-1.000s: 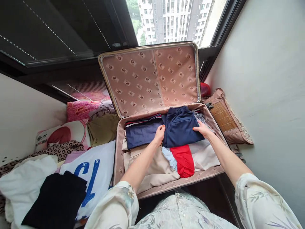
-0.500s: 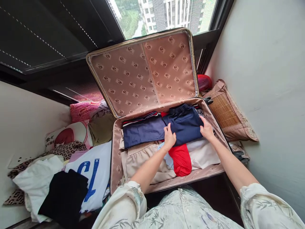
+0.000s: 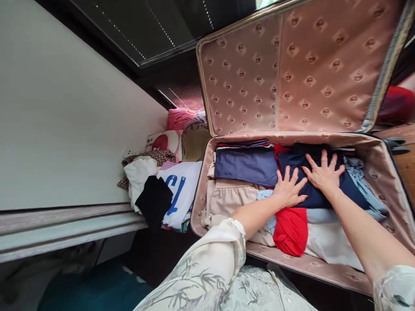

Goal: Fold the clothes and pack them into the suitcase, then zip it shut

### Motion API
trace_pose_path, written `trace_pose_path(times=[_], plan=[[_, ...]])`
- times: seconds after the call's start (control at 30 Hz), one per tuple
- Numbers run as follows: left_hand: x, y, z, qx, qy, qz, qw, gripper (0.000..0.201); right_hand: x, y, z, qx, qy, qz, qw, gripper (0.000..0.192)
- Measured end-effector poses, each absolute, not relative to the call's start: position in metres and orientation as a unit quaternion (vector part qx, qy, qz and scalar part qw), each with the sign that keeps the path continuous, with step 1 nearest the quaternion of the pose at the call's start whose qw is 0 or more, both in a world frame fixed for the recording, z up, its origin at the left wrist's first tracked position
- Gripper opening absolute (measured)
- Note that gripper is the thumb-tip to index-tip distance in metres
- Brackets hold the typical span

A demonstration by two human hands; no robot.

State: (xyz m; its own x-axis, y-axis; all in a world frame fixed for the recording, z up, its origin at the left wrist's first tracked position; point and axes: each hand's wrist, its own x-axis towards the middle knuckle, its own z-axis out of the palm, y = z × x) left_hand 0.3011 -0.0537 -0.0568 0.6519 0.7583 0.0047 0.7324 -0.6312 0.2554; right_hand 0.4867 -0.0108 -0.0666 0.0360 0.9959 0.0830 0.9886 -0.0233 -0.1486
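Observation:
Both palms lie on folded navy trousers (image 3: 348, 190) in the right half of an open suitcase (image 3: 343, 283). My left hand (image 3: 289, 190) is spread over their left edge, its wrist above a red garment (image 3: 292, 231). My right hand (image 3: 325, 172) presses farther back, fingers fanned out. Left of the hands are a folded blue-grey garment (image 3: 246, 166) and beige trousers with a gathered waist (image 3: 233, 198). White cloth (image 3: 332, 237) lies in front, and light blue denim (image 3: 366, 183) shows along the right side.
The pink-lined lid (image 3: 246, 73) stands raised at the back. To the left is a heap with a black garment (image 3: 154, 201), a white shirt with blue figures (image 3: 186, 185) and a leopard-print cloth (image 3: 162, 156). A white wall (image 3: 74, 112) rises on the far left.
The view has swung left and closer. My hands have gone from gripping the edges of the navy trousers to lying flat on them, fingers spread.

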Motion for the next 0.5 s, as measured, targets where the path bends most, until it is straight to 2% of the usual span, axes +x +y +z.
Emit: trace_pose_path(times=[0.17,0.27,0.33,0.4,0.47,0.5], plan=[[0.296,-0.063,-0.037,0.896,0.399,0.041,0.19,0.068,0.485,-0.012,-0.069,-0.737,-0.673,0.047,0.04,0.065],[0.255,-0.067,-0.006,0.884,0.372,0.119,0.256,0.054,0.466,-0.021,-0.045,-0.761,-0.647,0.026,0.036,0.064],[0.199,-0.058,0.014,0.848,0.373,0.239,0.291,0.036,0.436,-0.031,-0.027,-0.756,-0.651,-0.025,0.068,0.063],[0.122,-0.031,0.031,0.77,0.434,0.349,0.312,0.024,0.392,-0.041,-0.013,-0.723,-0.68,-0.067,0.101,0.063],[0.037,0.01,0.043,0.66,0.571,0.381,0.304,0.022,0.341,-0.046,-0.007,-0.686,-0.716,-0.071,0.108,0.062],[-0.005,0.033,0.048,0.591,0.662,0.353,0.295,0.023,0.315,-0.047,-0.009,-0.674,-0.729,-0.064,0.101,0.06]])
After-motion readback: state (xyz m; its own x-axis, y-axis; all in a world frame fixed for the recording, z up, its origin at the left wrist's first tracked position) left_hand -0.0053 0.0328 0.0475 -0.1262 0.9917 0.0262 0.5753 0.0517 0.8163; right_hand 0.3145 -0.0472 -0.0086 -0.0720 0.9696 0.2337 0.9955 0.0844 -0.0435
